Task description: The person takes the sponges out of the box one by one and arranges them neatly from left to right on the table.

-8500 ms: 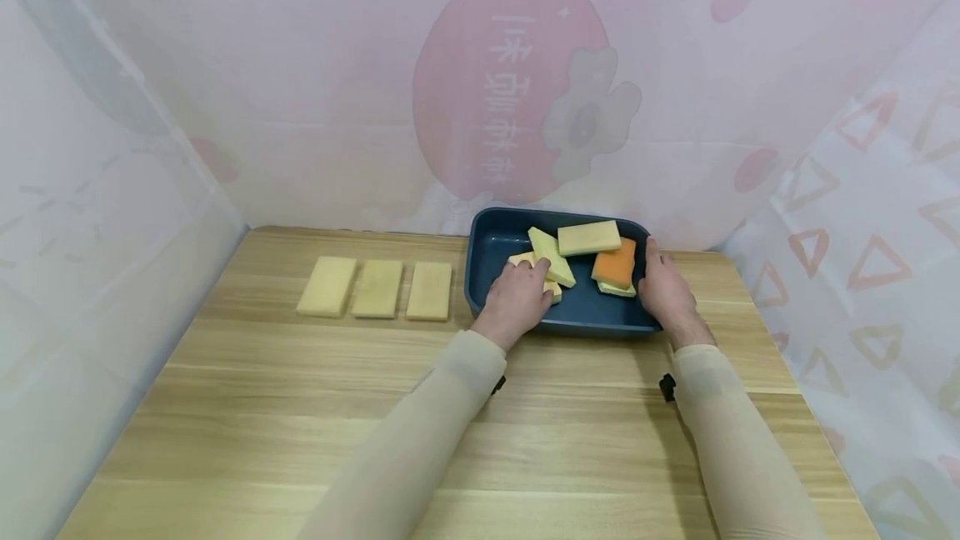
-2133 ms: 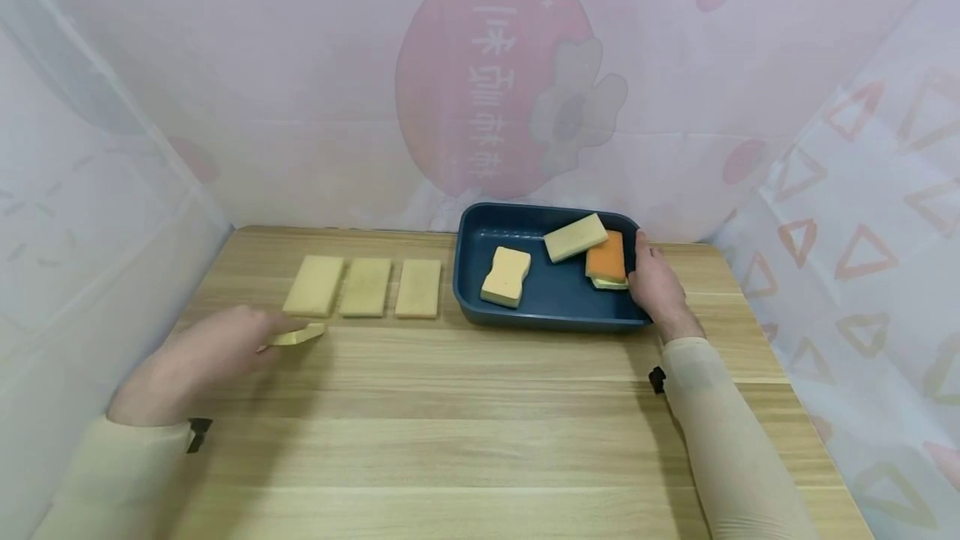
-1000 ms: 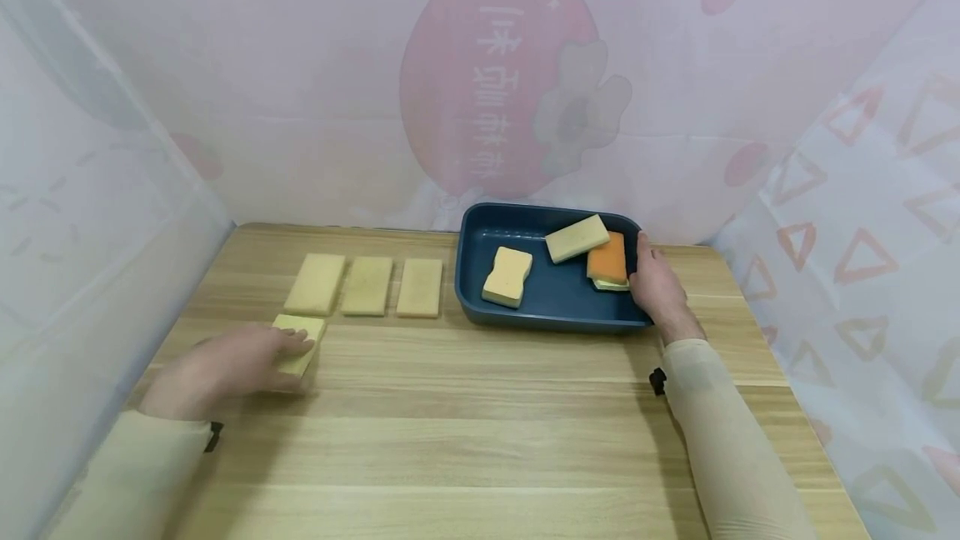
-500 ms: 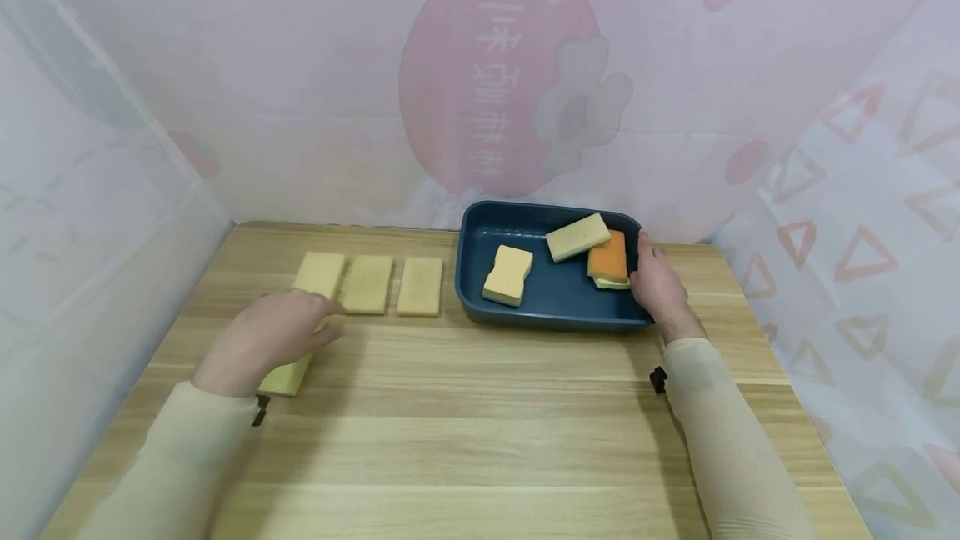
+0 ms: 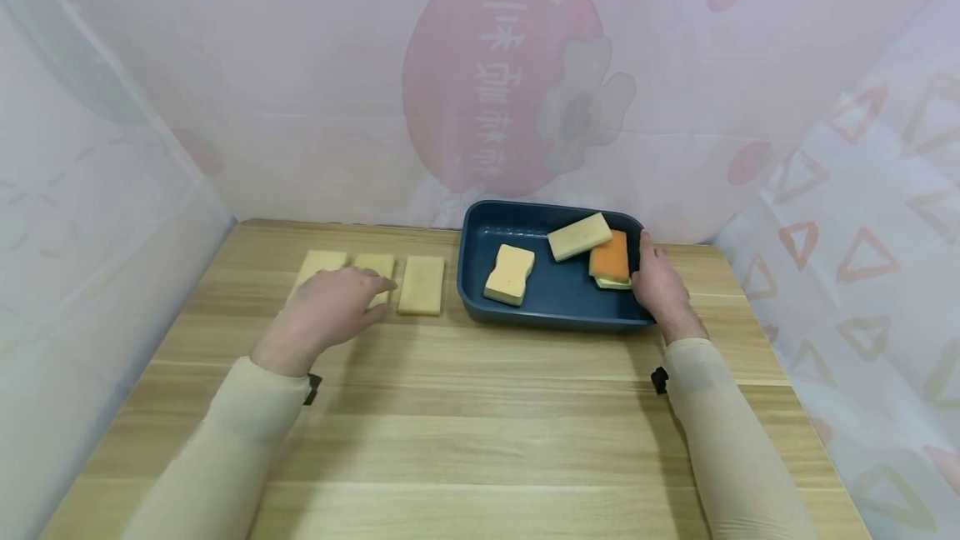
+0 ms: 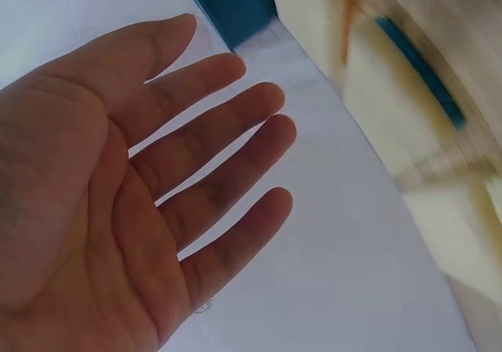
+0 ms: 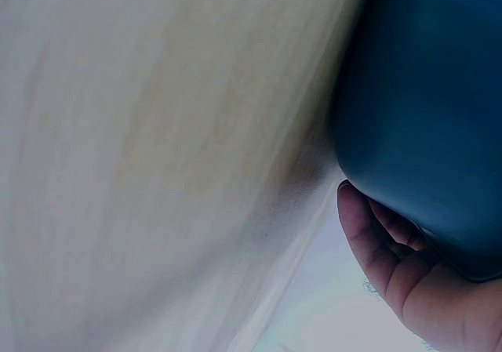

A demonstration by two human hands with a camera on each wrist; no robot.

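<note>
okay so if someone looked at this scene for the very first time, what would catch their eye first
Probably the dark blue tray at the back right of the wooden table, with an orange sponge bright among two pale ones inside it. The right hand grips the tray's right rim. To the left, the left hand hovers, fingers spread, over a row of pale yellow sponges.
</note>
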